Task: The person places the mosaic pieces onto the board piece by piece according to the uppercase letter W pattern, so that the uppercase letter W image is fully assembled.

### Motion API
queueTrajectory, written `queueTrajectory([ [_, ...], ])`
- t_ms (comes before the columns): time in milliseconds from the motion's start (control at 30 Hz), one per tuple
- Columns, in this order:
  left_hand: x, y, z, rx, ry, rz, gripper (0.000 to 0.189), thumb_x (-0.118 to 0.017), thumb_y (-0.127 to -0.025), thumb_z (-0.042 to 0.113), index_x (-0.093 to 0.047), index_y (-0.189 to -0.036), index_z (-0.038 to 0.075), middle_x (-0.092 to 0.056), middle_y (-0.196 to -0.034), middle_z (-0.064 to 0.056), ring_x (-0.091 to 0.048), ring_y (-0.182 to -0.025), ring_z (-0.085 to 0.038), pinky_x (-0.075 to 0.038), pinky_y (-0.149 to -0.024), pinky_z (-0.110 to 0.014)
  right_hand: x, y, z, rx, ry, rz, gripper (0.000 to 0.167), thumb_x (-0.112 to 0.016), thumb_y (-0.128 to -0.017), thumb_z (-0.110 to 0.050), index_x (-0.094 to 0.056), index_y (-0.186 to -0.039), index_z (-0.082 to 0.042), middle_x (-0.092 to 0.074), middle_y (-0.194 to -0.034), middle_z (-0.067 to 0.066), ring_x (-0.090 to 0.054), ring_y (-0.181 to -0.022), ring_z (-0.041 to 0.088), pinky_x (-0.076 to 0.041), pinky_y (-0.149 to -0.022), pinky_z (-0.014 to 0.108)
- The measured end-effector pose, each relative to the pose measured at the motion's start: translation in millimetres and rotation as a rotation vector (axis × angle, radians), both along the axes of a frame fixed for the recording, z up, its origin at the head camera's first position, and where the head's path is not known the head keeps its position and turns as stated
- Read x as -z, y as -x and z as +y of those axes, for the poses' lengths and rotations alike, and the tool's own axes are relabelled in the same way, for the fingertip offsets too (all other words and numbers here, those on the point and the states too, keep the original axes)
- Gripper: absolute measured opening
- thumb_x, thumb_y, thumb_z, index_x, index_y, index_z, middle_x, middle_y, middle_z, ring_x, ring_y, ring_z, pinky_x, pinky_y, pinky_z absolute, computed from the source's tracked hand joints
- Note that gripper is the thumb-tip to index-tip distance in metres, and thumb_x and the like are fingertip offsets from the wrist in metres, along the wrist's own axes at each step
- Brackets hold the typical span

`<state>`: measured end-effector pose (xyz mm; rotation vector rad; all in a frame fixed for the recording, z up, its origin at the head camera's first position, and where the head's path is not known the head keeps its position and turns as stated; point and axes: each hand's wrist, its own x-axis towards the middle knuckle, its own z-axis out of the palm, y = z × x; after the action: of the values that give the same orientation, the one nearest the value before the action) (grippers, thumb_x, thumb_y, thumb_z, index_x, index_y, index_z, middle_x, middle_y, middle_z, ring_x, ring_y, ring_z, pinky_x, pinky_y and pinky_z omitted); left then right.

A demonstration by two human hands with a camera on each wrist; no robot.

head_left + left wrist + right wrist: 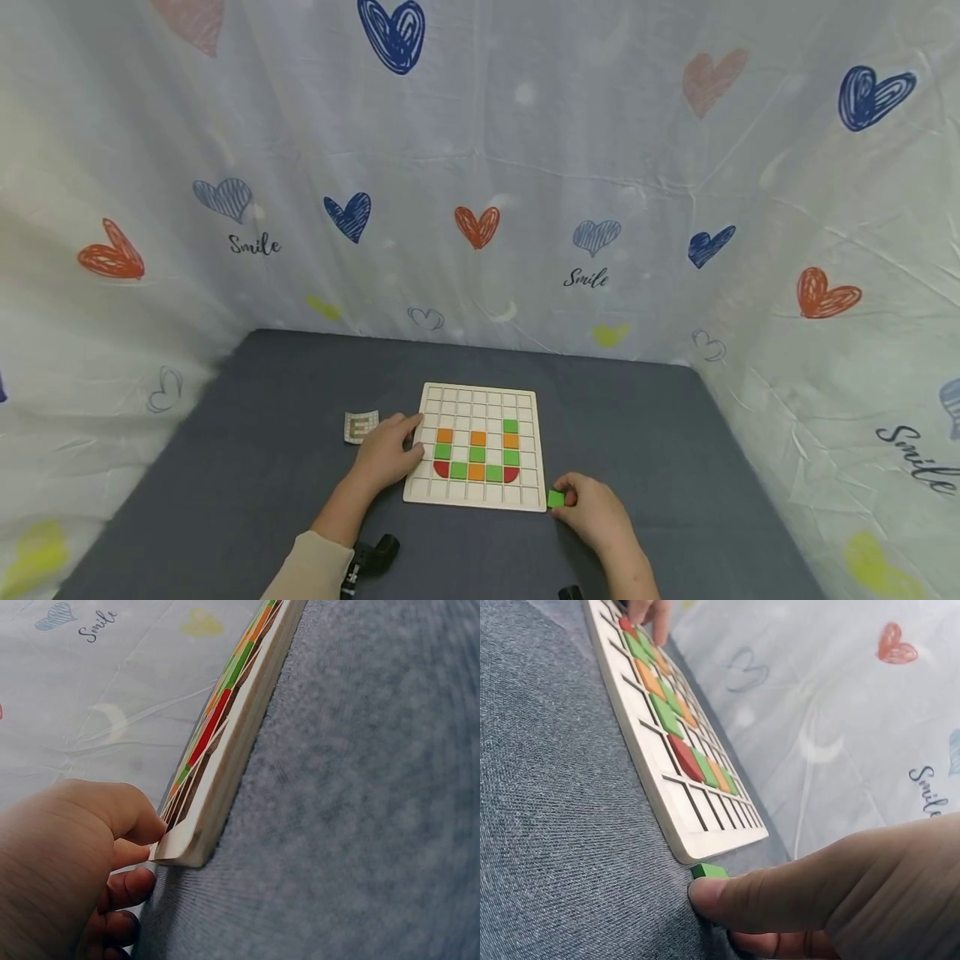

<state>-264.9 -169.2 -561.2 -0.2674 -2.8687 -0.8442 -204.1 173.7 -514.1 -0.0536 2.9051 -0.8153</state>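
A wooden grid board (448, 400) lies on the dark table with orange, green and red tiles set in its cells. My left hand (386, 454) is at the board's left edge, and in the left wrist view its fingertips (154, 829) hold the wooden rim. Just outside the board's lower right corner, my right hand (596, 508) pinches a green square tile (555, 498) between thumb and finger. The right wrist view shows this tile close to the table, beside the corner, with its far side hidden by the thumb (712, 892).
A small printed card (362, 427) lies left of the board, close to the left hand. Grey cloth covers the table (300, 375). White curtains (525, 183) with printed hearts hang behind and at both sides. Black straps and devices (371, 557) sit by the wrists.
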Motion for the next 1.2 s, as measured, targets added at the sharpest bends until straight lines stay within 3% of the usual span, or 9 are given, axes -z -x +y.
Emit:
queueTrajectory([
  [333,2.9,0.4,0.6,-0.010,-0.002,-0.021,0.052,-0.066,-0.090,0.019,-0.064,-0.140,0.005,-0.042,-0.076,0.002,-0.035,-0.064,-0.015,-0.029,-0.061,-0.033,-1.4,-2.5,4.3,-0.029,-0.061,0.020,0.021,-0.089,-0.078,-0.018,-0.076,-0.094,-0.016,-0.055,-0.081,-0.004,-0.049,-0.071,0.015,-0.043,-0.065,0.038],
  [567,2.6,0.9,-0.2,-0.015,-0.008,-0.023,0.053,-0.066,-0.090,0.019,-0.063,-0.141,0.005,-0.041,-0.077,0.001,-0.034,-0.064,-0.016,-0.029,-0.061,-0.033,-11.1,-1.9,2.9,-0.029,-0.045,0.091,0.021,-0.090,-0.077,-0.019,-0.077,-0.094,-0.018,-0.063,-0.088,-0.005,-0.058,-0.080,0.013,-0.050,-0.072,0.041],
  [900,3.7,0.9,-0.2,-0.009,-0.013,-0.027,0.053,-0.066,-0.090,0.019,-0.063,-0.141,0.005,-0.042,-0.077,0.001,-0.034,-0.063,-0.016,-0.029,-0.061,-0.033,-30.2,3.6,-23.7,-0.059,0.019,0.148,0.021,-0.088,-0.080,-0.019,-0.080,-0.099,-0.015,-0.066,-0.091,-0.003,-0.046,-0.063,0.011,-0.040,-0.056,0.031],
  [1200,-0.6,0.5,0.2,-0.007,-0.012,-0.012,0.053,-0.066,-0.089,0.017,-0.064,-0.140,0.003,-0.042,-0.076,0.001,-0.034,-0.063,-0.016,-0.028,-0.060,-0.033,-46.5,15.6,-57.0,-0.141,0.070,0.168,0.025,-0.087,-0.082,-0.023,-0.080,-0.104,-0.015,-0.066,-0.096,-0.003,-0.048,-0.065,0.011,-0.042,-0.057,0.031],
])
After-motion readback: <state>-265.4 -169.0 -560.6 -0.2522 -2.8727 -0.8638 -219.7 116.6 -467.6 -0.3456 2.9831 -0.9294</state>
